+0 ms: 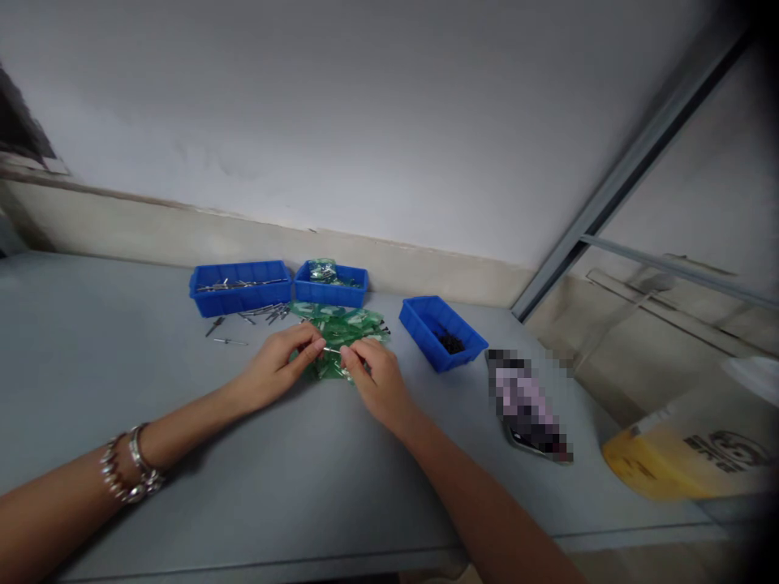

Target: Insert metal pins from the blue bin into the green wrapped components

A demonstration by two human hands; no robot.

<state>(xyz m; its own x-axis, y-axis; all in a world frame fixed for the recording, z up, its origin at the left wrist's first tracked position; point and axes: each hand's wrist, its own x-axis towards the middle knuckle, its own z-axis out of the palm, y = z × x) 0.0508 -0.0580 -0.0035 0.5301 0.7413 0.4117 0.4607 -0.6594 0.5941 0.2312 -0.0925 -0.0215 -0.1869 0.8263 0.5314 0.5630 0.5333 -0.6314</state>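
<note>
The left hand [292,355] and the right hand [376,375] pinch one thin metal pin [332,350] narrowly between thumbs and fingers. The pin is over green plastic bags [350,327] on the grey table [273,487]. Behind, a long blue box [256,298] holds metal rods [240,284]; a shorter blue box [329,294] beside it holds green packets [322,269]. A third blue box [424,344] contains small black parts [450,342]. Farther right, a cup [657,466] with yellow drink carries dark print [727,450] and a round logo, too blurred for reading.
</note>
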